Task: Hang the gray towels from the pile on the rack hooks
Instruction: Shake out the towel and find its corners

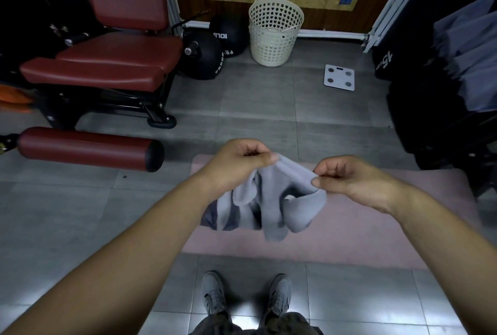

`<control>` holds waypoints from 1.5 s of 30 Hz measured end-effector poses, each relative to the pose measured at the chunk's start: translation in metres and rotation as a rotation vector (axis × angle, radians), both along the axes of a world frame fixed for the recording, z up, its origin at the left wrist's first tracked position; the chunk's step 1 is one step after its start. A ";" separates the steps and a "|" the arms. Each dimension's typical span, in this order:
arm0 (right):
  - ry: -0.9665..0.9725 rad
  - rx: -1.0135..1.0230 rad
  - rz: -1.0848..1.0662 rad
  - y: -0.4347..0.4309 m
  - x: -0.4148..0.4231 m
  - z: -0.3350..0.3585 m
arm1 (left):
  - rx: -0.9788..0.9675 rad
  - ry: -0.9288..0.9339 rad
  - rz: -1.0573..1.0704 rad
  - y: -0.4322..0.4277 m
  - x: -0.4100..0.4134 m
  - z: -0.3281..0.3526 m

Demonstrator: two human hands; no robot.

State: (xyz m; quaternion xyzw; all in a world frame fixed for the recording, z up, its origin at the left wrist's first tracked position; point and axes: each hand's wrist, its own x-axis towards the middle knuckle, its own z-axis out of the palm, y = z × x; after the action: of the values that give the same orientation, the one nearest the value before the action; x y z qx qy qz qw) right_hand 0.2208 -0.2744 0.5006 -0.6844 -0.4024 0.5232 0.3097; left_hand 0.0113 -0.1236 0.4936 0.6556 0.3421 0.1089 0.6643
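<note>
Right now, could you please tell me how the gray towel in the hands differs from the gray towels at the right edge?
The gray towel is pinched along its top edge by the left hand and right hand; the hanging towels are touched by no hand. The held one droops bunched above the pink mat; those hang in overlapping layers. All are gray.

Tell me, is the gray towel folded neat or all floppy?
Floppy, not folded. The soft gray cloth towel hangs bunched in loose drapes, its top edge pinched between the left hand and right hand.
</note>
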 end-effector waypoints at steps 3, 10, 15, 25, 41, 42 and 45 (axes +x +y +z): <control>-0.211 -0.013 0.007 -0.002 0.001 -0.004 | -0.039 0.001 0.016 -0.003 -0.001 -0.006; -0.036 0.072 -0.207 -0.003 -0.005 -0.012 | -0.038 0.028 0.062 -0.011 -0.003 -0.013; 0.264 0.137 -0.224 0.000 -0.013 -0.016 | 0.004 0.040 -0.047 -0.017 0.006 -0.013; 0.081 0.046 -0.106 -0.008 -0.016 -0.010 | -0.021 -0.004 0.037 -0.019 0.010 -0.012; -0.333 -0.109 -0.017 -0.027 -0.001 -0.025 | -0.150 -0.008 0.393 -0.013 -0.002 -0.018; -0.325 -0.109 -0.024 -0.028 -0.001 -0.025 | -0.142 -0.003 0.413 -0.011 -0.004 -0.019; -0.227 -0.058 -0.060 -0.030 -0.004 -0.020 | -0.120 0.046 0.452 -0.008 -0.006 -0.025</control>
State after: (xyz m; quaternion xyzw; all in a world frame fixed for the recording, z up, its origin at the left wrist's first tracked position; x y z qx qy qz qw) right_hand 0.2168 -0.3042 0.4802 -0.7598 -0.3988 0.4441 0.2577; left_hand 0.0056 -0.1315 0.4688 0.5243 0.5009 0.2194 0.6527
